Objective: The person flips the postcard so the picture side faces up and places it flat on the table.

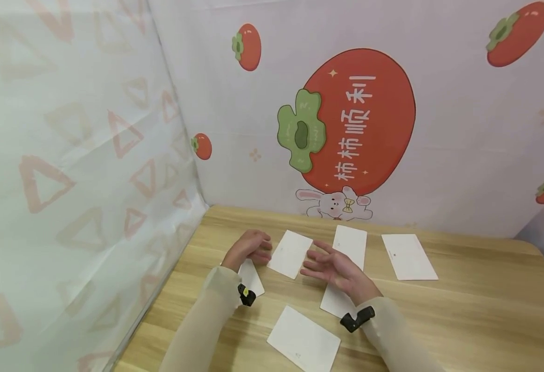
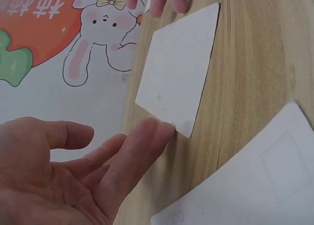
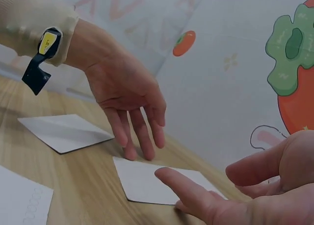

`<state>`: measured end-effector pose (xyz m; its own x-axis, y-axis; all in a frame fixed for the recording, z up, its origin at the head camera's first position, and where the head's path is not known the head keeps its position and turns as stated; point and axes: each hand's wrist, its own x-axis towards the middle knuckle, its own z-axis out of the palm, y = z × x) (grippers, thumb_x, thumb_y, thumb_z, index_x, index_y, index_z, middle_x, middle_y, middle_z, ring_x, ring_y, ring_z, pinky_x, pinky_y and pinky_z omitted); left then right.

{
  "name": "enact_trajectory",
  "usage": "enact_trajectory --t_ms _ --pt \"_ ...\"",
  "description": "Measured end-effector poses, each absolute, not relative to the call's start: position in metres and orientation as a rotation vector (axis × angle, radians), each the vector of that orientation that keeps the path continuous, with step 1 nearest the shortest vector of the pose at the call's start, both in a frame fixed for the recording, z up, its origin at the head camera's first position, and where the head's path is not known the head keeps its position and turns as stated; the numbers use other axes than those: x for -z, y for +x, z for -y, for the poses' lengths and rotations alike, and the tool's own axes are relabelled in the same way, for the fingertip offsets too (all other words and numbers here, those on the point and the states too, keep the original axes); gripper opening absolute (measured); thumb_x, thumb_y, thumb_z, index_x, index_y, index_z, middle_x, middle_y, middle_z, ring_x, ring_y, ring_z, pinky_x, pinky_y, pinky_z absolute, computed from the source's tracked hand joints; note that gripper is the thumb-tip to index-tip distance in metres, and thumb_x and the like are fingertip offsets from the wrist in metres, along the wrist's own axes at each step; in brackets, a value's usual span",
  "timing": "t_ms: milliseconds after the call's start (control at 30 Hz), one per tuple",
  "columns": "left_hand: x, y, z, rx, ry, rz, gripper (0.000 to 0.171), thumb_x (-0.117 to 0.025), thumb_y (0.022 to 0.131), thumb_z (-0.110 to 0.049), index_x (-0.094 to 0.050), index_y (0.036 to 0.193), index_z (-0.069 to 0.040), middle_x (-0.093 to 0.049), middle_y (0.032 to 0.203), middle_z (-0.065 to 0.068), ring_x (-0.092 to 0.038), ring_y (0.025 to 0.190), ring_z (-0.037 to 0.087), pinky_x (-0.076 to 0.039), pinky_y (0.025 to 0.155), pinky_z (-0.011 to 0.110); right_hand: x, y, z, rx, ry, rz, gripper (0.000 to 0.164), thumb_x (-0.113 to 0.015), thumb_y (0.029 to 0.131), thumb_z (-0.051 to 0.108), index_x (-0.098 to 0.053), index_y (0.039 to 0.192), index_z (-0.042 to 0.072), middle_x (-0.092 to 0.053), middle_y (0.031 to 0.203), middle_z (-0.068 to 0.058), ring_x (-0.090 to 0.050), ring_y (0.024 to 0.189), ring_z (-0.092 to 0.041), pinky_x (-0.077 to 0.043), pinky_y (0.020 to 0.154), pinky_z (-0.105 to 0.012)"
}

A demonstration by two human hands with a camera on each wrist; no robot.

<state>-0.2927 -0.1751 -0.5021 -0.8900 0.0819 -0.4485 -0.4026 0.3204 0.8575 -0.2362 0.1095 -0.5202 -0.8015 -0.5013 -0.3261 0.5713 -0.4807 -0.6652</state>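
A white postcard (image 1: 290, 253) lies flat on the table between my two hands. My left hand (image 1: 250, 247) is at its left edge, fingers loosely bent downward and holding nothing; in the left wrist view the fingertips (image 2: 159, 132) reach the card's near edge, though I cannot tell whether they touch it. My right hand (image 1: 339, 271) hovers at the card's right side with fingers spread and nothing in them. Below the left wrist, another postcard (image 1: 252, 279) is partly covered. The right hand hides parts of two more, one behind it (image 1: 352, 245) and one beneath (image 1: 334, 302).
Nearer to me lies a tilted postcard (image 1: 303, 338), and another (image 1: 410, 257) is off to the right. The wooden table (image 1: 481, 310) meets a patterned curtain (image 1: 235, 175) at the back and another curtain (image 1: 86, 170) along the left.
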Motion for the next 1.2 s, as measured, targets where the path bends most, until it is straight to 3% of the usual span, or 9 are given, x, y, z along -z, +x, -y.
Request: enact_trajectory --t_ms 267,367,400,500,600,667,767,1000,1200 --pt "0.508 -0.287 0.178 -1.633 -0.326 -2.091 0.036 -0.057 0.106 -0.020 -0.067 0.129 0.006 -0.073 0.125 0.022 -0.081 0.077 0.022 -0.070 0.071 0.033 0.522 -0.236 -0.112 2.285 0.109 -1.028 0.068 -0.030 0.116 0.000 -0.001 0.176 0.012 0.000 0.181 -0.027 -0.011 0.166 -0.052 -0.036 0.125 -0.062" --pt "0.511 -0.285 0.179 -1.655 -0.337 -2.070 0.034 -0.056 0.107 -0.020 -0.067 0.127 0.006 -0.071 0.120 0.018 -0.081 0.078 0.022 -0.070 0.072 0.034 0.524 -0.235 -0.112 2.294 0.140 -1.038 0.067 -0.029 0.117 0.001 -0.001 0.176 0.012 -0.002 0.181 -0.027 -0.016 0.166 -0.051 -0.038 0.126 -0.059" --pt "0.512 -0.284 0.179 -1.662 -0.338 -2.068 0.033 -0.057 0.107 -0.019 -0.067 0.126 0.006 -0.071 0.119 0.018 -0.080 0.078 0.022 -0.070 0.072 0.034 0.525 -0.235 -0.112 2.287 0.144 -1.054 0.066 -0.029 0.117 0.001 -0.002 0.176 0.011 -0.005 0.181 -0.027 -0.025 0.164 -0.049 -0.042 0.126 -0.056" --pt "0.513 -0.283 0.177 -1.673 -0.329 -2.060 0.032 -0.057 0.106 -0.018 -0.067 0.126 0.006 -0.070 0.118 0.019 -0.080 0.078 0.024 -0.071 0.073 0.036 0.529 -0.237 -0.108 2.256 0.155 -1.164 0.065 -0.034 0.117 0.002 -0.007 0.176 0.007 -0.033 0.170 -0.028 -0.056 0.143 -0.037 -0.056 0.118 -0.043" --pt "0.513 -0.282 0.175 -1.679 -0.301 -2.062 0.032 -0.057 0.106 -0.017 -0.066 0.126 0.007 -0.070 0.118 0.021 -0.080 0.079 0.024 -0.071 0.073 0.036 0.530 -0.239 -0.101 2.196 0.148 -1.353 0.066 -0.045 0.114 0.001 -0.014 0.173 0.001 -0.063 0.139 -0.020 -0.070 0.109 -0.019 -0.064 0.096 -0.030" --pt "0.513 -0.281 0.174 -1.687 -0.281 -2.062 0.032 -0.057 0.107 -0.017 -0.065 0.127 0.006 -0.069 0.118 0.021 -0.080 0.079 0.024 -0.071 0.074 0.037 0.529 -0.239 -0.095 2.150 0.153 -1.485 0.069 -0.053 0.111 0.000 -0.020 0.171 -0.001 -0.070 0.116 -0.013 -0.071 0.096 -0.015 -0.064 0.085 -0.025" --pt "0.516 -0.280 0.174 -1.695 -0.230 -2.061 0.032 -0.057 0.109 -0.017 -0.064 0.129 0.007 -0.069 0.117 0.020 -0.079 0.080 0.022 -0.071 0.076 0.038 0.528 -0.238 -0.089 2.089 0.140 -1.645 0.076 -0.060 0.106 0.000 -0.018 0.170 -0.003 -0.069 0.103 -0.010 -0.070 0.084 -0.012 -0.062 0.074 -0.022" --pt "0.530 -0.280 0.181 -1.708 -0.090 -2.050 0.035 -0.060 0.110 -0.011 -0.061 0.141 0.004 -0.074 0.126 0.017 -0.074 0.082 0.012 -0.067 0.068 0.026 0.530 -0.239 -0.085 2.065 0.166 -1.757 0.080 -0.062 0.104 0.000 -0.018 0.171 0.000 -0.068 0.096 -0.010 -0.069 0.081 -0.014 -0.066 0.076 -0.026" --pt "0.542 -0.281 0.188 -1.721 0.020 -2.001 0.031 -0.061 0.109 -0.008 -0.062 0.139 -0.003 -0.074 0.124 0.007 -0.067 0.079 0.009 -0.049 0.057 0.018 0.533 -0.241 -0.090 2.074 0.140 -1.727 0.083 -0.063 0.104 0.001 -0.018 0.173 0.010 -0.070 0.097 -0.011 -0.071 0.087 -0.017 -0.068 0.080 -0.029"
